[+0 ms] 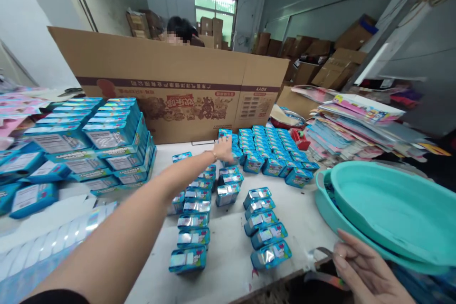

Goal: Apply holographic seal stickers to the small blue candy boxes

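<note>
My left arm stretches across the white table (160,275), and my left hand (223,149) is at the back among small blue tins. Its fingers are closed around a blue tin (235,156), which they partly cover. Loose rows of tins run toward me, with one tin (187,259) at the near left and another tin (271,254) at the near right. At the lower right, my right hand (363,270) has thumb and forefinger drawn together; anything between them is too small to make out. Close to its fingertips lies an orange-handled tool (327,280), partly hidden.
Stacked blue boxes (117,133) and a clear plastic tray (53,242) are on the left. A large carton (178,90) stands behind the tins, with a person beyond it. Turquoise basins (388,209) and piled printed sheets (356,123) occupy the right.
</note>
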Available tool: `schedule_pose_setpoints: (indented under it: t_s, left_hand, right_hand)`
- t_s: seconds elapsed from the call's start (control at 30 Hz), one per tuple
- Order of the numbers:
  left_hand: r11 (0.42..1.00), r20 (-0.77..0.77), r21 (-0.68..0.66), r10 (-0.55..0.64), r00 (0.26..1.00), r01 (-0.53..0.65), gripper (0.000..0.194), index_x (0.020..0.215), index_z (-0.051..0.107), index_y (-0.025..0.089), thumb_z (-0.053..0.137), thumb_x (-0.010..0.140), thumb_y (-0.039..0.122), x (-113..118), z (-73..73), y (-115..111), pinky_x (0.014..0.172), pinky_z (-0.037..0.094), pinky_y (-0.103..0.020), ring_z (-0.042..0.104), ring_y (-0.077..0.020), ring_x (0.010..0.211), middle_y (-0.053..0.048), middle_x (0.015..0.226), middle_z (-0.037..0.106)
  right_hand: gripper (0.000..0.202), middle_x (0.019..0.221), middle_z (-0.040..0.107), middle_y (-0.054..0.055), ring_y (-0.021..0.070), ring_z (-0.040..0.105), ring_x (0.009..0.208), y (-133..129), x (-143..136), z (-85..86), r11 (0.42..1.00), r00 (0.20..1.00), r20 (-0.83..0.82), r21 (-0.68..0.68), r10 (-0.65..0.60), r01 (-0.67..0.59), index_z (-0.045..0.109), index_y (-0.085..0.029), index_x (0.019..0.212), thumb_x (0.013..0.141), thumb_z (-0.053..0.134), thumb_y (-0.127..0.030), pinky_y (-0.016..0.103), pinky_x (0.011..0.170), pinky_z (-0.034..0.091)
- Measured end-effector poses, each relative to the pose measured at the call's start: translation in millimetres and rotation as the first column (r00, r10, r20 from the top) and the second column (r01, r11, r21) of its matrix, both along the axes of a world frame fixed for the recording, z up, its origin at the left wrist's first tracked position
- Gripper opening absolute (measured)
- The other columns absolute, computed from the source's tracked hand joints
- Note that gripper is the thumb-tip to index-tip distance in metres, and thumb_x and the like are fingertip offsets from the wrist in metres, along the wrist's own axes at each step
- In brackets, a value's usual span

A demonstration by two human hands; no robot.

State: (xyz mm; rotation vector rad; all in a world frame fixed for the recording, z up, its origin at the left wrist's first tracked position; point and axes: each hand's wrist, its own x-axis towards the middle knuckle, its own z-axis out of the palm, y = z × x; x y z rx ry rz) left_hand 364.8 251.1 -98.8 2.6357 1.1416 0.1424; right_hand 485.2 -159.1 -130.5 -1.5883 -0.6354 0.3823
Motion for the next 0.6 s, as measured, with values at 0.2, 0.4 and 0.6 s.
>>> schedule_pose_setpoints:
  t_s: [0.2,0.4,0.6]
  left_hand:
    - [0.906,0.038,0.158,-0.402,0.915,0.392,0.129,0.157,0.004,0.010,0.077,0.052,0.029,-52,89.6,-23,0.116,0.026,-0.048,0.027,-0.0434,0.139,-0.022,0.152,0.028]
    - [0.482,-0.101,-0.064,-0.874,0.475,0.874,0.117,0.156,0.028,0.019,0.070,0.048,0.010,-101,118.2,-135,0.114,0.030,-0.046,0.040,-0.0411,0.128,-0.016,0.144,0.046]
    - [0.071,-0.142,-0.010,-0.987,0.069,0.997,0.099,0.140,0.054,0.018,0.064,0.043,0.003,-107,55.7,-179,0.092,0.047,-0.045,0.053,-0.0388,0.113,-0.016,0.127,0.061]
  right_hand:
    - [0.050,0.088,0.067,0.004,0.0153,0.063,0.078,-25,-33,27.5,0.982,0.984,0.029,0.079,-0.177,0.175,0.071,-0.023,0.117,0.071,0.085,-0.038,0.017,0.060,0.055]
    - [0.044,0.080,0.065,0.002,0.0134,0.058,0.069,-39,-55,38.2,0.970,0.981,0.002,0.155,-0.192,0.189,0.072,-0.021,0.111,0.072,0.085,-0.038,0.019,0.053,0.049]
    - [0.048,0.085,0.067,0.002,0.0127,0.061,0.071,-66,-59,27.8,0.980,0.983,0.004,0.088,-0.182,0.181,0.071,-0.024,0.114,0.072,0.085,-0.042,0.016,0.054,0.050]
